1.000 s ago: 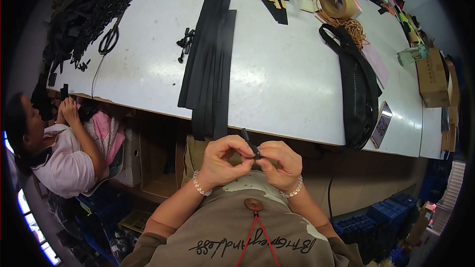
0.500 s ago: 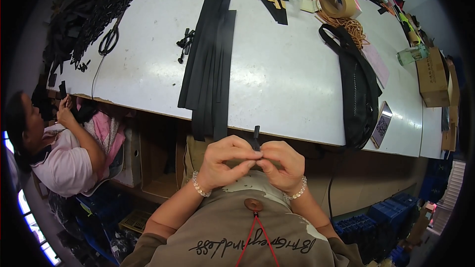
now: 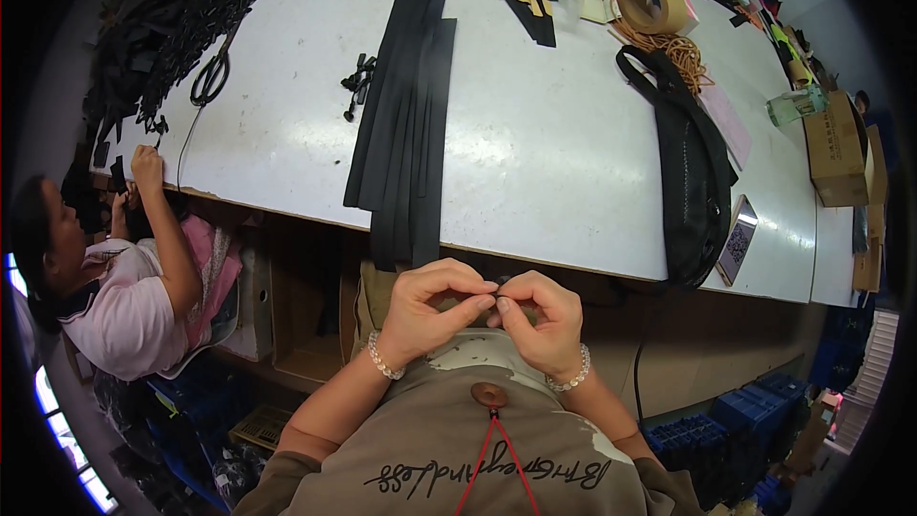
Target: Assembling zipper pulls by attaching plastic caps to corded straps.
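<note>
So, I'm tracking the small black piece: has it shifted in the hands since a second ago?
Yes. The small black piece has sunk between the fingertips, away from the table edge.

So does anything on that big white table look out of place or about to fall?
Mostly the black strips: their lower ends hang over the table's near edge. The black bag also droops past that edge. Nothing looks spilled or broken.
</note>
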### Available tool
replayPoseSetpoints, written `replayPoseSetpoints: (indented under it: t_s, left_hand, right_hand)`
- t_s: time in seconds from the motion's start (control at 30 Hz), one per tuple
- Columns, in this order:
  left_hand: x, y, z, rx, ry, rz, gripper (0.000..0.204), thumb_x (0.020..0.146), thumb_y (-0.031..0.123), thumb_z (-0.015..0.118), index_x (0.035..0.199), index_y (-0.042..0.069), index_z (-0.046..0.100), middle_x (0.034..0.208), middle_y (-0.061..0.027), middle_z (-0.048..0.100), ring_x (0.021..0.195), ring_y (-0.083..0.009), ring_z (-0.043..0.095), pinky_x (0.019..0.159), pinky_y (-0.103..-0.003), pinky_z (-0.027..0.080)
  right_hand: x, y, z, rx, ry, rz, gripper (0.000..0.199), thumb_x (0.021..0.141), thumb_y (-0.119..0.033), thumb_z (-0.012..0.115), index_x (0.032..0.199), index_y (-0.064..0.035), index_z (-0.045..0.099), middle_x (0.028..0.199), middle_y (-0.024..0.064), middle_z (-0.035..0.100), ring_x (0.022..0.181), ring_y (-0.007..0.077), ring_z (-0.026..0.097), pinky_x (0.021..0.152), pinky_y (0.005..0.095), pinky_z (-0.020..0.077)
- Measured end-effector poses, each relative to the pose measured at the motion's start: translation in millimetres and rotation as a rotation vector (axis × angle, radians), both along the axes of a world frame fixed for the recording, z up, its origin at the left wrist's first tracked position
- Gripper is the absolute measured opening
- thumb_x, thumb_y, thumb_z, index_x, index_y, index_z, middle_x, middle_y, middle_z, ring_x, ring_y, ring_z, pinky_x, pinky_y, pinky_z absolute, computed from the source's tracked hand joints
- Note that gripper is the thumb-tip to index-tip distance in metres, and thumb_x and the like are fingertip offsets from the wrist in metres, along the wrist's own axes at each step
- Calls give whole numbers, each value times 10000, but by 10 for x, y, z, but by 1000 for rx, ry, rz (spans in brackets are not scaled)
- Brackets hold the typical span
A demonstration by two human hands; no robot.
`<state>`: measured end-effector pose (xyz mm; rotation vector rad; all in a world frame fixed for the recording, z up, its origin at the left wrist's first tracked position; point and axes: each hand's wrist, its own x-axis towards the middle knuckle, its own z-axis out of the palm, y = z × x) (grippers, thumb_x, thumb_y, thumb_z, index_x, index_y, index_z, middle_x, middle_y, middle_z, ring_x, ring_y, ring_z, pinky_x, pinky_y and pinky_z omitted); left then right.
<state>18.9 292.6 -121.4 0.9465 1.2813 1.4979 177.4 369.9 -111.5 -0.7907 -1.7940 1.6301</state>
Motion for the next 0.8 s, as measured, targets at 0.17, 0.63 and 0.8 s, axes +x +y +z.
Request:
replayPoseSetpoints:
  t_s: [0.17, 0.63, 0.8]
  left_hand:
    - [-13, 1, -28, 39, 29, -52, 148, 778, -49, 694, 921, -7, 693, 879, -80, 646, 778, -114, 624, 663, -218, 518]
    - [106, -52, -178, -232, -167, 45, 153, 803, -14, 700, 956, -14, 691, 906, -72, 666, 776, -100, 623, 683, -217, 534]
    - [138, -1, -347, -389, -169, -1, 165, 826, 42, 701, 984, -4, 690, 888, -68, 687, 735, -85, 625, 676, -215, 539]
  right_hand:
    - [-3, -69, -26, -40, 30, -83, 44, 806, 64, 588, 788, 23, 588, 740, 79, 592, 603, 121, 626, 539, 229, 492]
    - [25, -82, -211, -554, 56, -77, 71, 901, -15, 571, 864, 41, 596, 822, 47, 616, 665, 90, 624, 571, 210, 505]
    - [188, -31, -423, -472, -139, -14, 84, 914, -33, 566, 924, 41, 605, 766, 61, 636, 654, 104, 621, 597, 223, 512]
